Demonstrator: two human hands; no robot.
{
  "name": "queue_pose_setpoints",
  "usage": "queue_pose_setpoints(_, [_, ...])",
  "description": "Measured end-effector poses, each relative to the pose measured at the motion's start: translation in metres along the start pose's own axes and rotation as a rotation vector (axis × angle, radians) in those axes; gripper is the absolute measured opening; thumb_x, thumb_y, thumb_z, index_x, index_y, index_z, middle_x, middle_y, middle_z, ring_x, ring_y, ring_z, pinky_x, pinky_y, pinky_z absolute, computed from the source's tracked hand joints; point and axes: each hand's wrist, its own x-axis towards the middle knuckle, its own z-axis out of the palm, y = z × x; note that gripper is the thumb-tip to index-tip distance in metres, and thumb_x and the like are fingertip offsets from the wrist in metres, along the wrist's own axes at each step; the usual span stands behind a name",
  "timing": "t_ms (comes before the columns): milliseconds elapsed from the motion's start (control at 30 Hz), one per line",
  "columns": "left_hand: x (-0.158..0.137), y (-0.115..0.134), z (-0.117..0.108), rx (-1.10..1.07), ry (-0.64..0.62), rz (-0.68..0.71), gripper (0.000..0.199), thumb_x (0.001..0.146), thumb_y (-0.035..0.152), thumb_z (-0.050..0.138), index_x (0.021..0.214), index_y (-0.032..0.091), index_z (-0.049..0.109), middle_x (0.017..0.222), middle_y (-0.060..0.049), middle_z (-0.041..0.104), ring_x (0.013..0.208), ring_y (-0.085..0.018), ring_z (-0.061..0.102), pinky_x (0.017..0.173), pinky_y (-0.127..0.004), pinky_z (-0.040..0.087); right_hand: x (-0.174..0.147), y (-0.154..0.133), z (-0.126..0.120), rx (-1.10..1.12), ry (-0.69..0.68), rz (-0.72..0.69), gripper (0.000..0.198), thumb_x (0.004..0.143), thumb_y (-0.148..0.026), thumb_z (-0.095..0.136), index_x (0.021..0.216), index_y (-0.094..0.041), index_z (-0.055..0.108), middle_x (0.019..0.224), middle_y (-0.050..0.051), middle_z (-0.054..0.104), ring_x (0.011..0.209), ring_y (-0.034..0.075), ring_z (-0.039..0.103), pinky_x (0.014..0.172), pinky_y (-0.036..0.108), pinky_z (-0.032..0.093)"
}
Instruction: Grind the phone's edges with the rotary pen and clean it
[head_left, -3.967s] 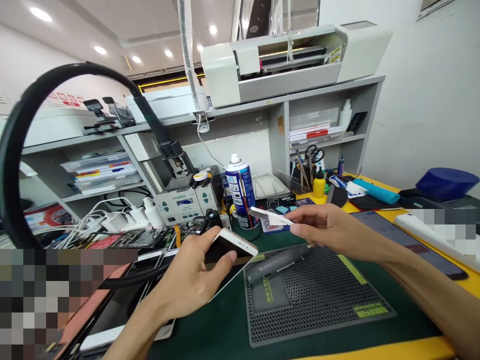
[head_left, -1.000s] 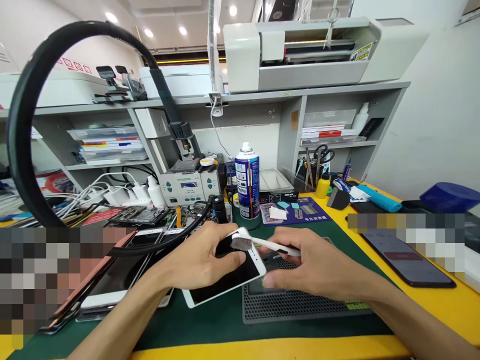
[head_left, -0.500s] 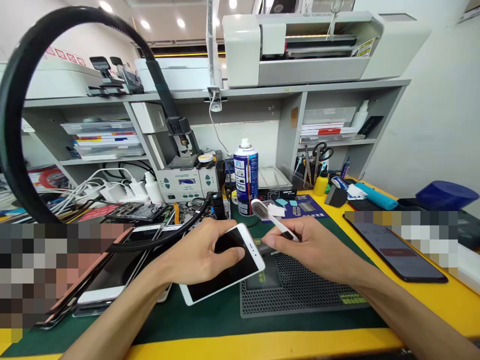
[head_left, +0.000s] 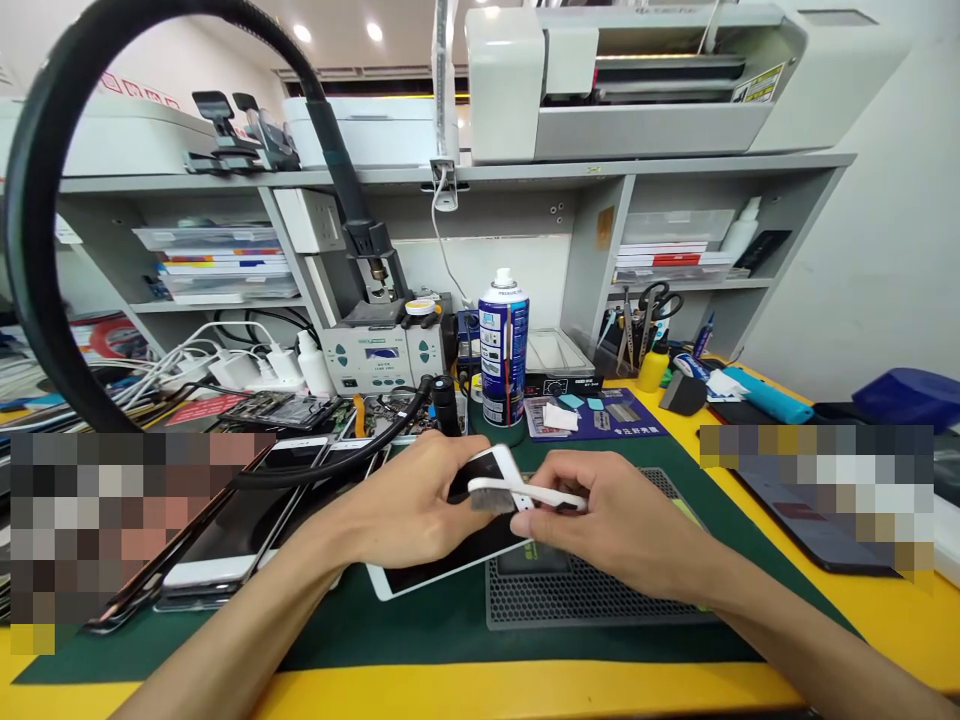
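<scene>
A yellow tabletop (head_left: 525, 692) carries a green mat (head_left: 420, 640). Above it, the left hand (head_left: 409, 512) grips a white phone (head_left: 450, 562); the right hand (head_left: 622, 520) pinches a white brush (head_left: 551, 496) over the phone's end. Behind stand a spray can (head_left: 504, 350), then grey shelves (head_left: 600, 172).

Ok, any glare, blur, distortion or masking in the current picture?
Head view: ceiling lights burn out white; wide-angle stretch seemingly splays the grey shelf outward. Head view: pixelated blocks mask both sides, partly hiding the dark phone at right. Head view: the brush and white phone look fairly sharp, without obvious blur.
</scene>
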Motion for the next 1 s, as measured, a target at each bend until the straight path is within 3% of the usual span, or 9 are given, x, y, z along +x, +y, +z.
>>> queue_pose_setpoints(100, [0.001, 0.001, 0.001, 0.013, -0.004, -0.038, 0.017, 0.095, 0.031, 0.055, 0.085, 0.019, 0.059, 0.065, 0.005, 0.047, 0.057, -0.012, 0.038, 0.053, -0.025, 0.028, 0.002, 0.003, 0.002, -0.086, 0.06, -0.066, 0.034, 0.097, -0.043, 0.056, 0.074, -0.019, 0.062, 0.064, -0.003, 0.053, 0.059, 0.012, 0.041, 0.053, 0.025, 0.029])
queue_pose_setpoints(167, [0.002, 0.001, 0.002, 0.025, -0.026, -0.06, 0.015, 0.095, 0.032, 0.054, 0.09, 0.019, 0.061, 0.061, 0.007, 0.044, 0.053, -0.012, 0.034, 0.051, -0.025, 0.027, 0.003, 0.004, 0.0, -0.071, 0.137, -0.081, 0.041, 0.1, -0.043, 0.049, 0.07, -0.018, 0.062, 0.069, 0.0, 0.061, 0.063, 0.013, 0.05, 0.056, 0.026, 0.034])
queue_pose_setpoints(267, [0.002, 0.001, 0.002, 0.018, -0.047, -0.061, 0.013, 0.096, 0.031, 0.054, 0.098, 0.02, 0.062, 0.065, 0.006, 0.051, 0.054, -0.012, 0.038, 0.052, -0.025, 0.029, 0.003, 0.003, -0.009, -0.034, 0.214, -0.03, 0.044, 0.1, -0.048, 0.049, 0.071, -0.019, 0.064, 0.073, 0.002, 0.066, 0.067, 0.016, 0.056, 0.059, 0.027, 0.038])
queue_pose_setpoints(400, [0.0, 0.001, -0.001, -0.006, -0.012, -0.036, 0.014, 0.094, 0.031, 0.056, 0.095, 0.019, 0.063, 0.07, 0.004, 0.055, 0.059, -0.013, 0.042, 0.055, -0.025, 0.031, -0.003, 0.002, -0.026, -0.022, 0.143, -0.039, 0.043, 0.098, -0.059, 0.05, 0.091, -0.02, 0.069, 0.073, -0.001, 0.059, 0.063, 0.014, 0.049, 0.057, 0.026, 0.037])
queue_pose_setpoints(500, [-0.002, 0.0, -0.004, -0.009, -0.004, -0.021, 0.017, 0.093, 0.033, 0.057, 0.093, 0.018, 0.065, 0.068, 0.004, 0.052, 0.059, -0.013, 0.041, 0.055, -0.025, 0.03, -0.009, 0.007, -0.037, -0.043, 0.114, -0.024, 0.063, 0.103, -0.062, 0.03, 0.081, -0.02, 0.072, 0.069, 0.0, 0.053, 0.063, 0.015, 0.048, 0.057, 0.029, 0.036])
queue_pose_setpoints(767, [-0.002, 0.003, -0.007, -0.045, 0.016, -0.075, 0.023, 0.095, 0.036, 0.05, 0.093, 0.019, 0.066, 0.081, 0.001, 0.063, 0.074, -0.019, 0.053, 0.065, -0.027, 0.038, -0.013, 0.019, -0.038, -0.402, 0.065, -0.133, 0.045, 0.094, -0.057, 0.059, 0.067, -0.021, 0.064, 0.066, -0.002, 0.059, 0.063, 0.014, 0.052, 0.057, 0.028, 0.033])
queue_pose_setpoints(867, [-0.001, 0.002, -0.006, -0.049, 0.029, -0.099, 0.028, 0.097, 0.038, 0.046, 0.092, 0.019, 0.066, 0.083, 0.0, 0.064, 0.077, -0.02, 0.054, 0.068, -0.029, 0.039, -0.01, 0.022, -0.035, -0.526, 0.211, -0.226, 0.043, 0.093, -0.057, 0.061, 0.069, -0.022, 0.069, 0.067, 0.0, 0.064, 0.064, 0.016, 0.055, 0.06, 0.03, 0.035])
queue_pose_setpoints(1000, [-0.001, 0.001, -0.004, -0.059, 0.023, -0.112, 0.031, 0.098, 0.039, 0.045, 0.088, 0.02, 0.066, 0.078, 0.001, 0.063, 0.074, -0.02, 0.054, 0.069, -0.029, 0.038, -0.006, 0.028, -0.041, -0.754, 0.674, -0.328, 0.044, 0.092, -0.057, 0.062, 0.072, -0.019, 0.071, 0.073, 0.007, 0.069, 0.072, 0.022, 0.061, 0.063, 0.033, 0.037])
